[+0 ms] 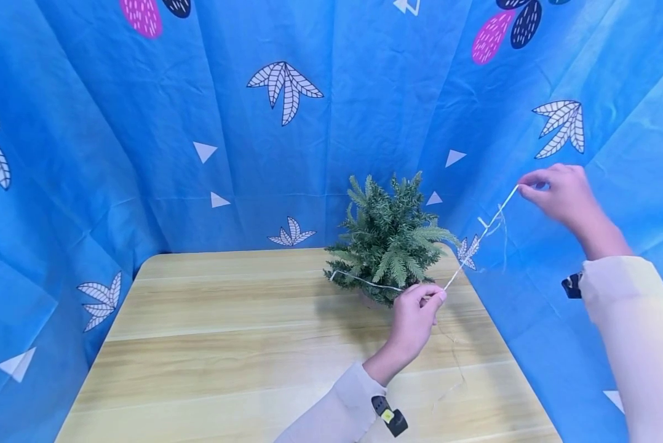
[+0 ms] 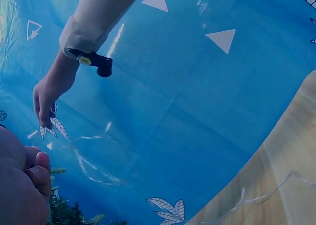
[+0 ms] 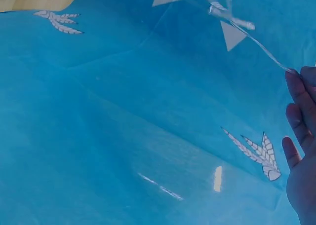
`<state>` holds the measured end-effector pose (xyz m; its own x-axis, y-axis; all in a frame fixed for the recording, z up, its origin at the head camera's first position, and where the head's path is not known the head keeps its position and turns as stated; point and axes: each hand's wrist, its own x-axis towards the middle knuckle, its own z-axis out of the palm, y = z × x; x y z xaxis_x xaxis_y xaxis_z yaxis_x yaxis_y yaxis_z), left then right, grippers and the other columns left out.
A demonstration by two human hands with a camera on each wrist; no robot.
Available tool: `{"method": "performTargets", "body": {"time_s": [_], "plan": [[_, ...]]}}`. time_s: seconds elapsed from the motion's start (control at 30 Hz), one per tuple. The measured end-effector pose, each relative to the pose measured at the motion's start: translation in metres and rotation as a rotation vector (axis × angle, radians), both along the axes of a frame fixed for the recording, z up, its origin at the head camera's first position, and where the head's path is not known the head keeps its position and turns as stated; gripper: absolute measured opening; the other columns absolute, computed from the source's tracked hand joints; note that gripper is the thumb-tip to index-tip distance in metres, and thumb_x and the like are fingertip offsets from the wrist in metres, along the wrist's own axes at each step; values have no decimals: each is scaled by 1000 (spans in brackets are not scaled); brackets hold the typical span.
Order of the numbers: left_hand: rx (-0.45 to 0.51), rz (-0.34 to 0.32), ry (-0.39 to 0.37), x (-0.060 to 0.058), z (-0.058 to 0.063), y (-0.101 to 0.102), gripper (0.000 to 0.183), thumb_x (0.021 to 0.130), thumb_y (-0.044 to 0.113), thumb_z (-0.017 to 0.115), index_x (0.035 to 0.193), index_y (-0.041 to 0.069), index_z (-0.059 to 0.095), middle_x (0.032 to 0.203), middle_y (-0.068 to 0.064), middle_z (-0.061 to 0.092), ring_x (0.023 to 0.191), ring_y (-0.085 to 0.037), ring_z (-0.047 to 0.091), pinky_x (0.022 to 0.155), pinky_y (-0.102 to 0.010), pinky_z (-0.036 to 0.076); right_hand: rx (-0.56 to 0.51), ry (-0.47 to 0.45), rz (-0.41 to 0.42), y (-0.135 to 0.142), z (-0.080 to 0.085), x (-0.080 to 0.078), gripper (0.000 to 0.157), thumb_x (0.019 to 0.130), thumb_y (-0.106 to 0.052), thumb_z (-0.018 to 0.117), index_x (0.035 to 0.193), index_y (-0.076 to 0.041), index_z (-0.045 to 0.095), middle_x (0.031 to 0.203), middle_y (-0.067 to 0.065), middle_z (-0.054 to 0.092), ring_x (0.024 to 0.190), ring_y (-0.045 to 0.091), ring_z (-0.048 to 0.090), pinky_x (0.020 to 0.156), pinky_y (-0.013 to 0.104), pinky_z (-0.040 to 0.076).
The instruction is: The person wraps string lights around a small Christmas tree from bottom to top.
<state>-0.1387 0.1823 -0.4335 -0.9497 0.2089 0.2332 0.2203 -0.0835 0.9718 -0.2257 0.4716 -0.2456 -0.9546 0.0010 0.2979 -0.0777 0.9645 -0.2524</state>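
A small green artificial pine tree [image 1: 387, 231] stands at the table's back right, its base partly hidden. Across its front, from the left-hand branches, runs a thin clear string of fairy lights [image 1: 367, 282]. My left hand [image 1: 414, 317] pinches this string between thumb and fingertips, just in front of the tree. Up and to the right, beyond the table's edge, my right hand [image 1: 564, 194] pinches it too. Between both hands the string slants upward, fairly straight, with short stubs and a thin loop hanging off. In the right wrist view, the string [image 3: 266, 52] ends at the right fingertips.
The wooden table [image 1: 226, 344] has rounded back corners. A loose thin strand [image 1: 459, 363] trails down below the left hand, over the table's right part. A blue patterned cloth [image 1: 160, 123] hangs close behind the table and along both sides.
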Motion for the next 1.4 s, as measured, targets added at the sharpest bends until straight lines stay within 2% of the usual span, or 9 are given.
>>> {"method": "performTargets", "body": {"time_s": [0.17, 0.23, 0.37, 0.47, 0.73, 0.93, 1.13, 1.27, 1.4], "plan": [[-6, 2, -10, 0, -4, 2, 8, 94, 17, 71, 99, 17, 78, 86, 12, 64, 54, -1, 55, 45, -16, 46, -67, -41, -97, 9, 13, -4, 49, 105, -37, 50, 132, 3, 61, 124, 29, 51, 128, 53, 29, 85, 60, 38], [-9, 0, -14, 0, -6, 2, 9, 94, 17, 71, 100, 17, 78, 86, 12, 64, 55, -10, 60, 45, -16, 46, -85, -51, -129, 14, 18, -5, 53, 105, -41, 49, 134, 2, 60, 124, 28, 51, 125, 49, 33, 75, 49, 41], [-2, -7, -9, 0, -9, 3, 9, 94, 17, 71, 100, 16, 77, 86, 12, 64, 56, -12, 61, 46, -17, 46, -133, -74, -162, 24, 28, -7, 58, 103, -46, 49, 138, 0, 57, 132, 28, 52, 121, 46, 41, 69, 37, 43], [4, -11, -8, 1, -10, 2, 9, 94, 17, 71, 99, 15, 77, 86, 11, 64, 54, -3, 56, 45, -17, 46, -175, -100, -201, 30, 33, -8, 62, 102, -50, 49, 143, -4, 54, 138, 27, 51, 124, 45, 44, 75, 40, 47], [-39, -1, -1, 2, -11, 3, 10, 94, 18, 71, 101, 15, 78, 88, 11, 66, 55, -11, 61, 45, -17, 47, -200, -128, -257, 34, 44, -9, 69, 99, -58, 50, 147, -9, 51, 143, 22, 51, 129, 45, 43, 92, 61, 44], [-112, -31, 28, 2, -9, 7, 30, 96, 18, 69, 126, 15, 71, 120, 5, 70, 54, -2, 58, 46, -17, 49, -89, -136, -207, 26, 39, -6, 66, 102, -55, 46, 142, -2, 53, 140, 30, 51, 126, 51, 42, 87, 65, 41], [-134, -44, 48, 2, -4, 9, 47, 98, 19, 66, 144, 19, 56, 140, 5, 61, 57, -12, 65, 46, -19, 52, -12, -156, -211, 20, 32, -6, 66, 104, -52, 43, 142, 0, 53, 139, 34, 51, 126, 55, 38, 93, 70, 31], [-149, -68, 71, 0, 5, 9, 47, 99, 19, 65, 144, 22, 55, 119, 4, 67, 54, -7, 61, 45, -19, 51, 3, -161, -232, 16, 29, -6, 63, 105, -50, 42, 141, 1, 53, 139, 33, 51, 124, 55, 41, 94, 69, 29], [-137, -108, 134, -7, 30, 9, 43, 100, 22, 64, 142, 19, 58, 87, 2, 63, 51, 0, 52, 43, -18, 48, 3, -158, -248, 12, 23, -5, 64, 105, -52, 40, 139, 0, 54, 138, 32, 53, 123, 53, 44, 96, 68, 29]]}}
